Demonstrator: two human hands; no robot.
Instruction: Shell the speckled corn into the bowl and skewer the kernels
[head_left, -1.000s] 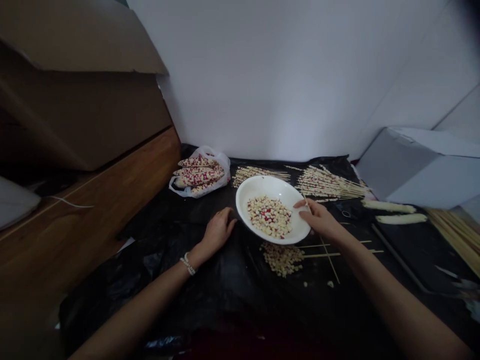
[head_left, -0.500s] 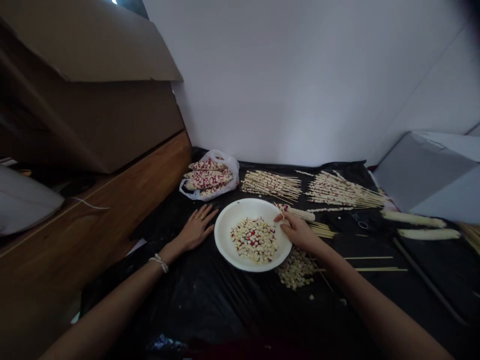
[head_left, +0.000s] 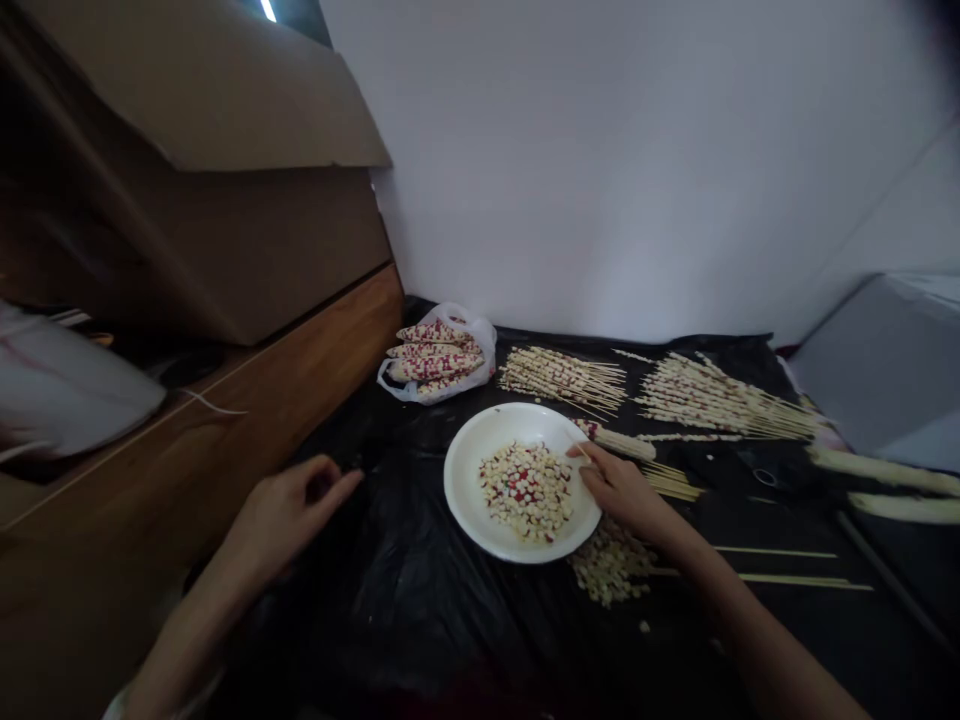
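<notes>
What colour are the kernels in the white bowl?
Mostly pale cream with some red ones mixed in the bowl, by the right hand; head view.

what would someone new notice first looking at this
Most likely the white bowl of pale and red kernels in the middle of the black sheet, with the right hand at its right rim and the left hand off to the left. Behind it lie rows of loaded skewers and a bag of speckled cobs by the wall.

white wall (head_left: 615, 170) | wooden ledge (head_left: 225, 420) (left) | dim light
</notes>
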